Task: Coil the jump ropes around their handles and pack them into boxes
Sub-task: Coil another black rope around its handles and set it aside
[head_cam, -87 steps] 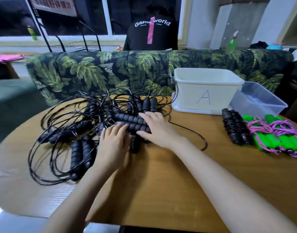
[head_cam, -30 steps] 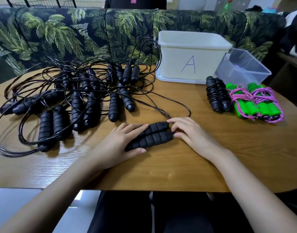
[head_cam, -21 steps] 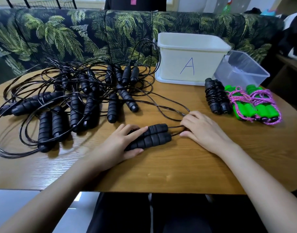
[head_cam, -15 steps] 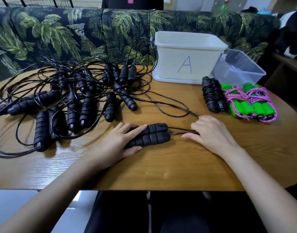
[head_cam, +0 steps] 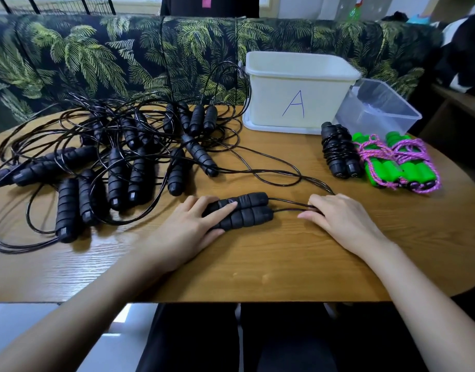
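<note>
Two black foam handles [head_cam: 247, 210] of one jump rope lie side by side on the wooden table [head_cam: 258, 269]. My left hand [head_cam: 188, 229] rests on their left ends with straight fingers, pressing them down. The handles' two thin black cords [head_cam: 287, 205] run right into my right hand [head_cam: 343, 221], which pinches them at the fingertips. From there the cord [head_cam: 282, 173] loops back to a tangled pile of black ropes [head_cam: 118, 157] on the left. A white box marked A [head_cam: 298, 103] stands at the back right.
A clear plastic box [head_cam: 378, 114] sits right of the white one. In front of them lie a coiled black rope [head_cam: 338, 154] and two green-handled ropes wound with pink cord [head_cam: 397, 165]. A leaf-patterned sofa back [head_cam: 123, 57] runs behind the table.
Both hands drew the handle pair out of the pile to the front. My right hand then slid right along the cords, away from the handles. My left hand stayed on the handles.
</note>
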`<control>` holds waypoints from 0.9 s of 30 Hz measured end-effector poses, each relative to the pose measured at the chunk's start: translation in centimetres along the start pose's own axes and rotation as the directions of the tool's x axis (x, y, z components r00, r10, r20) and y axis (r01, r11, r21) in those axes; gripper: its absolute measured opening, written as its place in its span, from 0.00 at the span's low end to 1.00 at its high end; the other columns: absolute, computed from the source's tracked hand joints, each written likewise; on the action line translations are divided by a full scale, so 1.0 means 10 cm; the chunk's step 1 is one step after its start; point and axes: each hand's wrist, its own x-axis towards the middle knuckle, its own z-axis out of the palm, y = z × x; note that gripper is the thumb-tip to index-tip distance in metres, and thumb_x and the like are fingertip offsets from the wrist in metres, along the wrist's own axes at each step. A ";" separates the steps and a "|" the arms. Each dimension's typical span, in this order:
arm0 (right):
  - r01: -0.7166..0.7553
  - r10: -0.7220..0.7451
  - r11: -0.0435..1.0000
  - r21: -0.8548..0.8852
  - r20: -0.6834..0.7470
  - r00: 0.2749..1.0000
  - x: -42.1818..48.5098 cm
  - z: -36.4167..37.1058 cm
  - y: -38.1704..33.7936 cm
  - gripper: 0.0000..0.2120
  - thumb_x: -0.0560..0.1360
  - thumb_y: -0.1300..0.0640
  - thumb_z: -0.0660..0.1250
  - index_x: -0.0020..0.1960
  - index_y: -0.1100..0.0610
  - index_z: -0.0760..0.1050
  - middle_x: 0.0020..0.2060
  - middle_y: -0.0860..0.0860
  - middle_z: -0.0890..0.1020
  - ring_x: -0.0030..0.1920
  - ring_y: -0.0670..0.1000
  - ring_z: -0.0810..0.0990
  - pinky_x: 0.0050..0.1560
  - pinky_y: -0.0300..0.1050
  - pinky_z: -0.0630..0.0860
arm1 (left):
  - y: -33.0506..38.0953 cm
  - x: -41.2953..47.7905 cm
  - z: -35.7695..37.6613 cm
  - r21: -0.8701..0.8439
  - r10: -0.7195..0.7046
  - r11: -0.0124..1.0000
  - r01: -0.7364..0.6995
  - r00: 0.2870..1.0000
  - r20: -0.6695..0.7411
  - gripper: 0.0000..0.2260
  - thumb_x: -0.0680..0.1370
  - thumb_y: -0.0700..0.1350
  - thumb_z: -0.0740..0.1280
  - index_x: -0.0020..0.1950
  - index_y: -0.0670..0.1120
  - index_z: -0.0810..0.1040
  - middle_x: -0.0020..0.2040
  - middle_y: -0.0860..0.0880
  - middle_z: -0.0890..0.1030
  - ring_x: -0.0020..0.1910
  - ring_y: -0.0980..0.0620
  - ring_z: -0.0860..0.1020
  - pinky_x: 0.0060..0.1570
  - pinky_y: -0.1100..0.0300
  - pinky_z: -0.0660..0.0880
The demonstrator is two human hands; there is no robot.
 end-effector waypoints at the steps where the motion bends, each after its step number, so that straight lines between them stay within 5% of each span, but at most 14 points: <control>1: -0.014 0.014 1.000 0.017 -0.015 1.000 -0.03 -0.01 -0.01 0.26 0.73 0.34 0.50 0.44 0.56 0.72 0.35 0.45 0.75 0.39 0.50 0.74 0.42 0.43 0.62 | 0.05 0.01 0.02 -0.001 -0.037 0.999 0.037 0.999 -0.021 0.24 0.82 0.58 0.52 0.78 0.55 0.62 0.67 0.45 0.71 0.56 0.44 0.72 0.58 0.46 0.75; 5: 0.008 -0.015 0.999 -0.035 -0.203 0.979 -0.20 0.05 -0.10 0.22 0.76 0.39 0.54 0.40 0.57 0.73 0.36 0.48 0.75 0.42 0.53 0.75 0.36 0.46 0.71 | 0.20 0.11 0.08 -0.046 -0.156 0.987 0.154 0.987 -0.048 0.24 0.82 0.56 0.55 0.79 0.56 0.60 0.73 0.48 0.66 0.60 0.45 0.68 0.62 0.48 0.70; 9: -0.038 -0.050 0.972 -0.233 -0.360 0.932 -0.41 0.05 -0.36 0.22 0.80 0.42 0.57 0.35 0.57 0.72 0.29 0.50 0.76 0.34 0.56 0.76 0.32 0.46 0.72 | 0.26 0.22 0.11 -0.043 -0.202 0.979 0.199 0.976 -0.083 0.24 0.82 0.53 0.60 0.78 0.55 0.63 0.73 0.50 0.66 0.56 0.44 0.69 0.58 0.49 0.71; 13: 0.026 -0.120 0.968 -0.249 -0.371 0.921 -0.58 0.17 -0.81 0.19 0.76 0.45 0.56 0.36 0.55 0.75 0.29 0.49 0.78 0.36 0.55 0.81 0.44 0.49 0.81 | 0.26 0.22 0.08 -0.113 -0.212 0.974 0.199 0.970 -0.122 0.22 0.80 0.52 0.65 0.74 0.56 0.68 0.70 0.54 0.71 0.52 0.45 0.71 0.54 0.49 0.74; 20: 0.075 -0.144 0.979 -0.192 -0.379 0.914 -0.49 0.28 -1.27 0.17 0.79 0.50 0.59 0.35 0.53 0.75 0.28 0.47 0.76 0.31 0.49 0.75 0.29 0.40 0.69 | 0.27 0.24 0.00 -0.168 -0.261 0.956 0.240 0.958 -0.117 0.18 0.77 0.51 0.70 0.67 0.56 0.77 0.70 0.56 0.74 0.56 0.48 0.73 0.50 0.52 0.76; 23: 0.041 -0.052 0.999 -0.036 -0.409 0.911 -0.44 0.23 -1.38 0.18 0.78 0.48 0.60 0.31 0.53 0.72 0.25 0.46 0.73 0.28 0.48 0.73 0.26 0.40 0.65 | 0.27 0.23 0.01 -0.171 -0.255 0.958 0.232 0.959 -0.125 0.18 0.77 0.51 0.70 0.67 0.56 0.77 0.70 0.56 0.73 0.56 0.48 0.73 0.50 0.54 0.76; 27: -0.011 0.036 0.997 0.077 -0.331 0.943 -0.43 0.14 -1.25 0.15 0.78 0.48 0.63 0.35 0.54 0.75 0.28 0.45 0.76 0.31 0.49 0.76 0.22 0.44 0.71 | 0.26 0.22 0.04 -0.168 -0.262 0.957 0.237 0.954 -0.143 0.18 0.77 0.53 0.69 0.67 0.55 0.77 0.69 0.55 0.74 0.55 0.47 0.73 0.49 0.56 0.73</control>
